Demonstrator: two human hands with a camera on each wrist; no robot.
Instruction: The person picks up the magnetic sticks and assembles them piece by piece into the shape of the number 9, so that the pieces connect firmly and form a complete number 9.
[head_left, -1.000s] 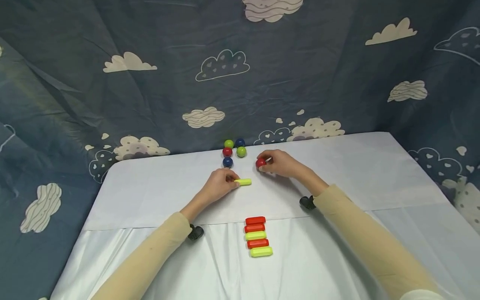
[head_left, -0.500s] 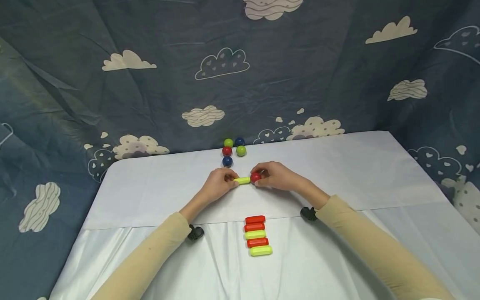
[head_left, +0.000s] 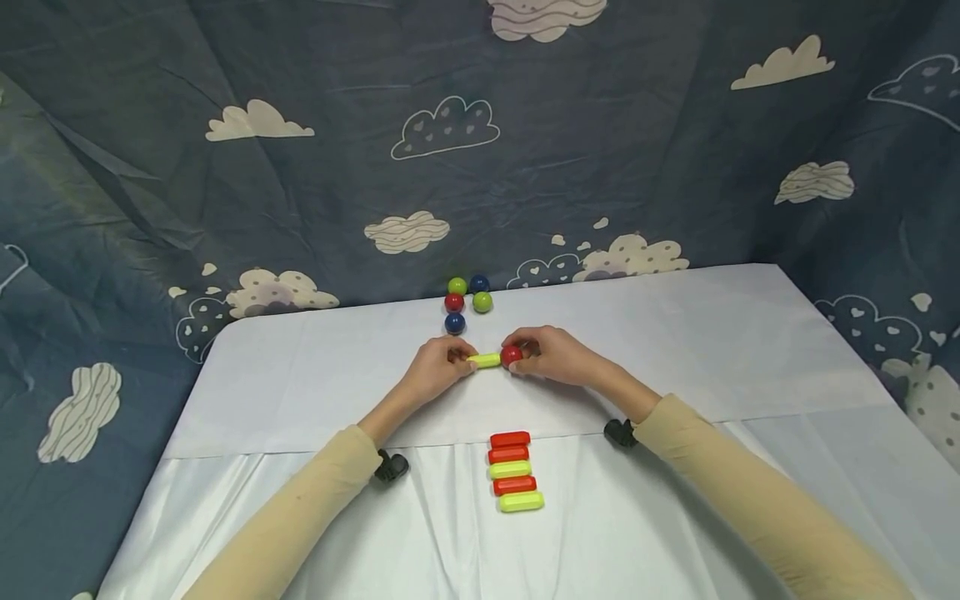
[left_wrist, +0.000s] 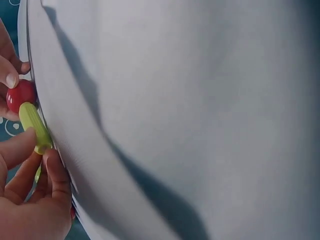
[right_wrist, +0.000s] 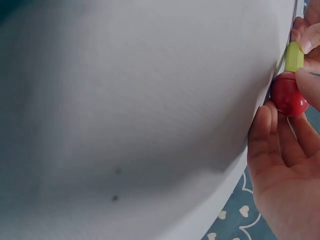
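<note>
We pinched the stiff, light green stick (head_left: 485,360) with left hand (head_left: 435,371), right hand (head_left: 553,354) gripping the slick red ball (head_left: 512,355) at its end.

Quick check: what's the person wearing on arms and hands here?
Long beige sleeves on both arms, ending at the wrists. Left hand and right hand are bare: no gloves, rings or watch visible. A small black device sits under each wrist.

Dark blue cloud-print curtain (head_left: 600,125) behind and beside — pale, creased cloth-covered table (head_left: 750,350) under even light.
</note>
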